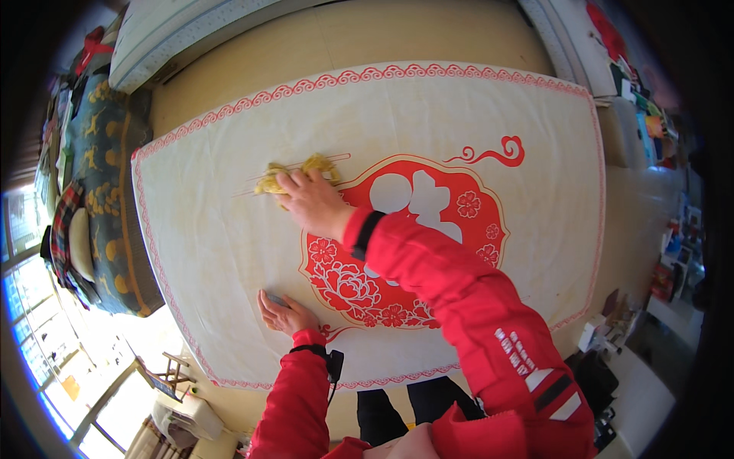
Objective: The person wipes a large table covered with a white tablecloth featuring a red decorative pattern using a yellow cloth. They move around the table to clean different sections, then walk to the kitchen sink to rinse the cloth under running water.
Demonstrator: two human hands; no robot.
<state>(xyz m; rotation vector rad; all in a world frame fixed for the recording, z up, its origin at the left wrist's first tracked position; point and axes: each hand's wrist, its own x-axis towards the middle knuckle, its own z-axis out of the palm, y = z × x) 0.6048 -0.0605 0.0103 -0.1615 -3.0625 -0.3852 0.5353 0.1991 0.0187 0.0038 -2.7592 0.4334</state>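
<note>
A white tablecloth (550, 218) with red printed patterns covers a large table before me. My right hand (315, 201) presses a crumpled yellow cloth (274, 173) onto it, just left of the big red medallion (361, 201). The fingers lie spread over the yellow cloth and hide part of it. Lower on the tablecloth rests my left hand (288, 317), near its front left part. A small dark grey object (278, 300) shows between that thumb and the fingers; its kind is unclear.
A sofa (106, 229) with a patterned dark cover and a cushion (81, 244) stands left of the table. A wooden folding stool (172, 376) is at lower left, by bright windows. Pale furniture (166, 34) lines the far side. Cluttered items (645, 126) are at right.
</note>
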